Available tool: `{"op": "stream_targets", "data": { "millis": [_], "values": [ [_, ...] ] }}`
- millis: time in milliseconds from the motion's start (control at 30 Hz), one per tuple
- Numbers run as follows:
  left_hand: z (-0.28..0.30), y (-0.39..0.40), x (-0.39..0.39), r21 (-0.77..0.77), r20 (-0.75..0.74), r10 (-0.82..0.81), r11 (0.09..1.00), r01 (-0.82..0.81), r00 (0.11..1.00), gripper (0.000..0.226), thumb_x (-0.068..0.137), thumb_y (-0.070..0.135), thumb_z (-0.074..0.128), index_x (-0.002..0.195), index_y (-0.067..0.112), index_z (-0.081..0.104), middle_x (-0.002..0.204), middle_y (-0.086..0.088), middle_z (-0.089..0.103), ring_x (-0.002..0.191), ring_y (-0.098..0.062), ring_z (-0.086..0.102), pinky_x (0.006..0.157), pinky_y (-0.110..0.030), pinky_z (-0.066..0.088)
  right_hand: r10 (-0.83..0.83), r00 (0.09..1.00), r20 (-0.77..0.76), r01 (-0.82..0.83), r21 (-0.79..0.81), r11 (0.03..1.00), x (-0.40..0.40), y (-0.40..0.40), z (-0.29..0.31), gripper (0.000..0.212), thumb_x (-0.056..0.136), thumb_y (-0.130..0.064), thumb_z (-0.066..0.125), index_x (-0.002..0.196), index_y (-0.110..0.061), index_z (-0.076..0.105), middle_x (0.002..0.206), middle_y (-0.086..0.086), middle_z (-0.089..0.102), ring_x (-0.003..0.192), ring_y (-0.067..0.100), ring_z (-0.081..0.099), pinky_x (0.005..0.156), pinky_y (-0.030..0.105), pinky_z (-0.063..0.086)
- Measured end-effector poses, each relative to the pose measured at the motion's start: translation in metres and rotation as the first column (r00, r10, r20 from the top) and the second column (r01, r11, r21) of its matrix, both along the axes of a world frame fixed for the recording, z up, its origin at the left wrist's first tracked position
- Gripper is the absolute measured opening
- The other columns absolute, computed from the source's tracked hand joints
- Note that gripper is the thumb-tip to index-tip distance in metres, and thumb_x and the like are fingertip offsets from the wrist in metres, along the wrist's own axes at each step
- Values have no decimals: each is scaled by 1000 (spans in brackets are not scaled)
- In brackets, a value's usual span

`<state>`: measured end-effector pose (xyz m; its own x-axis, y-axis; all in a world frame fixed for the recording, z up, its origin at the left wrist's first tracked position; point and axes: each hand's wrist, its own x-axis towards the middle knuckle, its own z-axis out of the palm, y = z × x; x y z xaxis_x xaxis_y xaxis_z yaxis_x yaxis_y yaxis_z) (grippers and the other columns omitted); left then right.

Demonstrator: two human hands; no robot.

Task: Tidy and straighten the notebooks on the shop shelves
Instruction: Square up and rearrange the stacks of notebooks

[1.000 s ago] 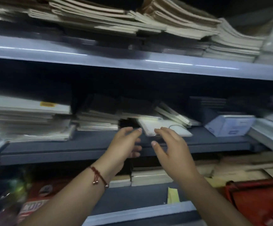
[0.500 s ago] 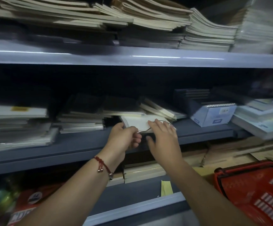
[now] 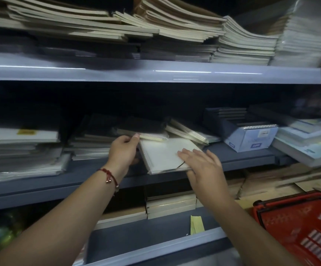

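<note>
So the thing being sorted here is a thin white plastic-wrapped notebook (image 3: 163, 154) lying flat and crooked on the dark grey middle shelf (image 3: 251, 154), its near edge hanging out past the shelf lip. The right hand (image 3: 203, 166) lies flat on its near right corner, fingers straight, holding nothing, just pressing. The left hand (image 3: 124, 150) is at its left edge, fingers tucked in by the leaning stack of dark-covered notebooks (image 3: 142, 129) right behind it; can't tell if it's actually gripping anything.

My guess: it's light and a bit floppy, and that wrap looks slippery, so a flat palm may skid. I'd pinch both side edges instead. A thin dark elastic cord (image 3: 180, 166) loops off the near edge and could snag.
</note>
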<state>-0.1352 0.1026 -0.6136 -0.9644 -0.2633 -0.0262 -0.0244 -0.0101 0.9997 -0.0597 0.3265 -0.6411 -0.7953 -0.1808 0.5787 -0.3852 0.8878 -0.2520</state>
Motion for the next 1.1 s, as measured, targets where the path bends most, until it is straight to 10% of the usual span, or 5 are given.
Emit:
{"op": "stream_targets", "data": {
  "millis": [533,667,833,967,1100],
  "values": [
    [8,19,68,366,-13,-356,868,335,935,36,92,-5,61,114,23,56,110,-13,72,86,-26,73,62,-33,59,76,985,-154,-96,-127,987,106,-6,-37,61,71,-23,47,130,-35,57,136,-16,60,126,15,56,96,32,41],
    [7,3,89,343,-20,-285,898,274,958,46,91,-9,56,125,22,56,111,-17,73,84,-30,74,59,-36,59,108,989,105,-85,-202,976,123,-12,-30,52,79,-74,53,129,-58,53,143,-36,46,139,3,36,104,25,34],
    [7,-22,110,377,-57,-277,883,278,959,49,93,-5,56,115,38,59,103,-8,77,81,-27,75,54,-33,58,269,870,414,223,-816,534,133,-22,-8,58,63,-77,67,118,-58,63,130,-35,57,124,-14,49,96,13,40],
    [5,-38,118,394,-92,-255,878,270,963,51,92,-2,57,127,35,56,107,-7,76,84,-27,75,56,-33,59,603,651,461,438,-877,196,118,-31,-4,22,80,-6,69,100,-12,77,94,11,78,74,17,75,55,22,56],
    [0,-52,129,404,-49,-190,894,194,981,55,84,16,67,136,8,52,117,-18,71,97,-34,72,72,-41,62,644,661,385,443,-893,78,110,-44,0,35,67,-4,67,100,-8,78,98,21,75,79,29,73,57,27,58]
  ]
}}
